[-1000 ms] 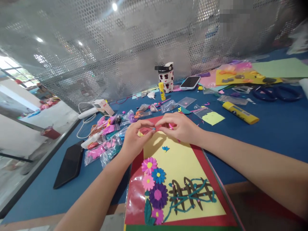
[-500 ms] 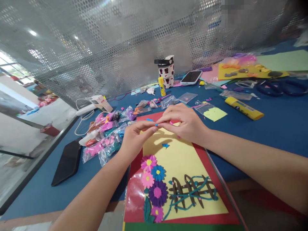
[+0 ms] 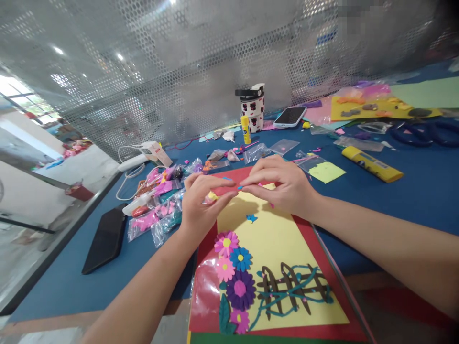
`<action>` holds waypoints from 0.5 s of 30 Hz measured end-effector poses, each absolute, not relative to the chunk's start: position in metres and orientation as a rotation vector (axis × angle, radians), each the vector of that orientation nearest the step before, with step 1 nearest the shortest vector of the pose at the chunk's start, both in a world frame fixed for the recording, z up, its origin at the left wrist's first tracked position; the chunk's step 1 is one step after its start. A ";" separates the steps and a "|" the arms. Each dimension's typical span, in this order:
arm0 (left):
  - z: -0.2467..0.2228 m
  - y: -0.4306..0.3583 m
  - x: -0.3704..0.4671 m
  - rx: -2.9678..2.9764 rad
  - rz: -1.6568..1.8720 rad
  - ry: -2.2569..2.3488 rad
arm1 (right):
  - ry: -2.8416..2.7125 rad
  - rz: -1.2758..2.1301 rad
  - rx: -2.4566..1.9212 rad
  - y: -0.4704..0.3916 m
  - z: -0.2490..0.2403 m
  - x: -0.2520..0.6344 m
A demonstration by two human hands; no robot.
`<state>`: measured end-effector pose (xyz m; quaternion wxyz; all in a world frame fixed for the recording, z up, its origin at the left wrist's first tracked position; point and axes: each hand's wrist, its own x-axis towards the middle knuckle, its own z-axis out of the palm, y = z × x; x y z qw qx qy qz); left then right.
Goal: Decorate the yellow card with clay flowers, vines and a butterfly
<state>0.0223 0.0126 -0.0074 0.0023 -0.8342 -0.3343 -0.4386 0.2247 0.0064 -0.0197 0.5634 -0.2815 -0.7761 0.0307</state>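
Note:
A tiny piece of blue clay (image 3: 240, 188) is pinched between the fingertips of my right hand (image 3: 281, 184). Just left of it, my left hand (image 3: 202, 198) has its thumb and forefinger apart, nothing visible between them. Both hands are above the top of a yellow sheet (image 3: 272, 239) on a red backing (image 3: 204, 286). On the sheet are a small blue clay shape (image 3: 251, 218), clay flowers (image 3: 240, 287) down the left side and a brown clay fence (image 3: 287, 289) wound with teal strands.
Bags of coloured clay (image 3: 161, 210) and a black phone (image 3: 103, 239) lie left. Behind are a glue stick (image 3: 245, 129), a patterned cup (image 3: 252, 107) and a white-edged phone (image 3: 290, 116). A yellow packet (image 3: 373, 164) and blue-handled scissors (image 3: 409, 134) lie right.
My left thumb and forefinger have parted and drawn away from the blue piece, which stays in my right fingertips. The whole view has shifted slightly.

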 end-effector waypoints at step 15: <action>-0.011 0.017 0.021 -2.661 -1.522 -0.756 | -1.836 0.002 -0.575 0.006 -0.022 0.222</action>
